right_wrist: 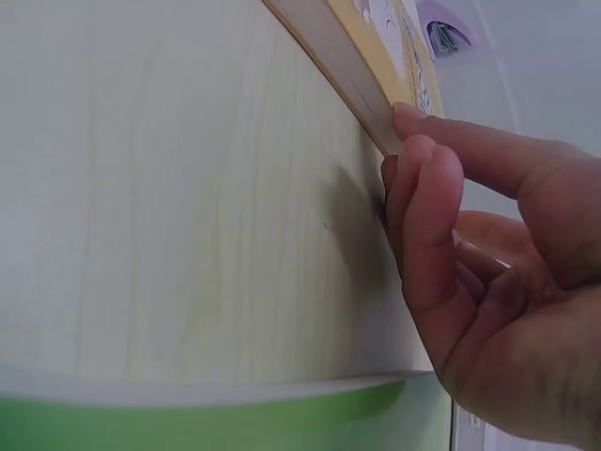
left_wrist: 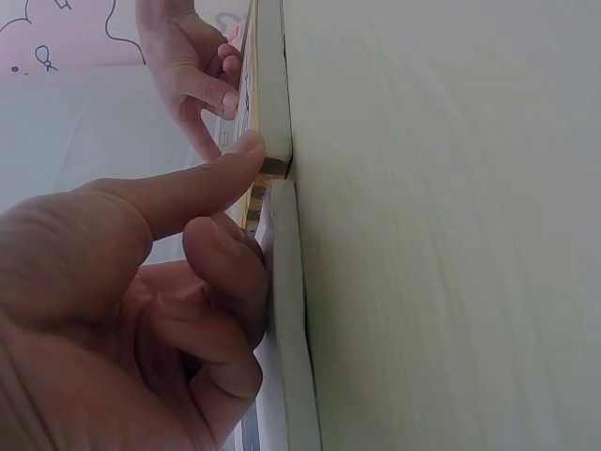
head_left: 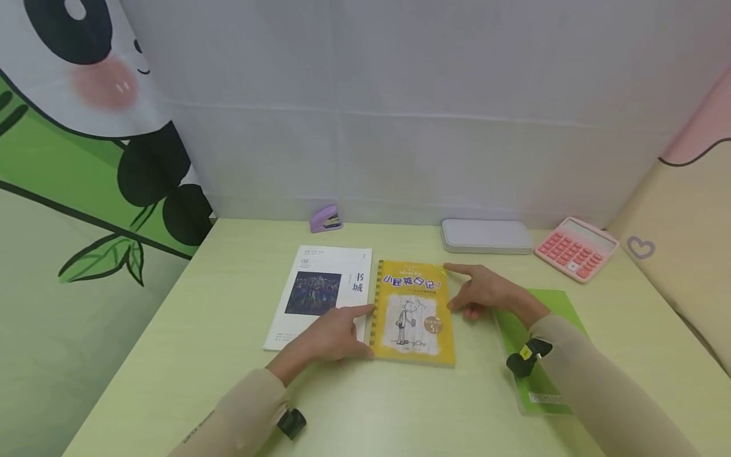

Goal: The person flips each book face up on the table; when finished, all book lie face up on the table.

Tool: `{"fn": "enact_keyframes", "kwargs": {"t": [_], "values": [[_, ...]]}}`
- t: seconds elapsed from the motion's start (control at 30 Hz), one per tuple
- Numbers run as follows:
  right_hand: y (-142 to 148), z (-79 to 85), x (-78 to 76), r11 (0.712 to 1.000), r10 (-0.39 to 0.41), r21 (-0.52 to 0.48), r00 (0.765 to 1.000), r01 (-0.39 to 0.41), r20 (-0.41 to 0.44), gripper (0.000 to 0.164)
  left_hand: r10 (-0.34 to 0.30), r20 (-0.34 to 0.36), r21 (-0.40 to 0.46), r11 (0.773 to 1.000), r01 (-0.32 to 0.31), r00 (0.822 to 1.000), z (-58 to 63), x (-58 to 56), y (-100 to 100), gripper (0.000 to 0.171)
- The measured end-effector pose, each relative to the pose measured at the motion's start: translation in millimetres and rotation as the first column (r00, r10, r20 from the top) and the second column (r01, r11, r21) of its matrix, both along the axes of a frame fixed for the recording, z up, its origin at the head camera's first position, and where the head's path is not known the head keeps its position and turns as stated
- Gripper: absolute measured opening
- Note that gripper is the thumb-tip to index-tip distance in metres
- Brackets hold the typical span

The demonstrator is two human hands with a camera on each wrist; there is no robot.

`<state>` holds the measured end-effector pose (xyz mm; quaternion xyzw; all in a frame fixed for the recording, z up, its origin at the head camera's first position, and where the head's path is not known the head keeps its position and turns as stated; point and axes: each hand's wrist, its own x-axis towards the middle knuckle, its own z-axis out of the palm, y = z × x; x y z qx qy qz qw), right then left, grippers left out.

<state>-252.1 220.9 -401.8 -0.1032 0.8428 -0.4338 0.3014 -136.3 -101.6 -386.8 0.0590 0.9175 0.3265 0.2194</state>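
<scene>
A yellow spiral-edged comic book with a cartoon figure on its cover lies face up, its left edge right beside a white magazine. My left hand reaches over the magazine; its forefinger and thumb point at the book's spiral edge. In the left wrist view that thumb meets the book's bottom corner, and the other fingers bend beside the magazine's edge. On the far side, my right hand stretches its forefinger to the book's top right corner, thumb against the right edge. The right wrist view shows fingertips touching the book's side.
A green folder lies partly under my right forearm. Along the back of the table stand a purple stapler, a pale flat case and a pink calculator. A grey cloth backdrop rises behind them.
</scene>
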Motion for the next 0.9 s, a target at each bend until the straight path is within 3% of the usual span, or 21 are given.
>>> {"fn": "enact_keyframes", "kwargs": {"t": [0.9], "values": [[-1.3,1.6,-30.3,0.999,0.043,0.024,0.999,-0.044,0.028,0.102,-0.013,-0.032,-0.048,0.999,0.011,0.999,0.9,-23.4,-0.8,0.092]]}}
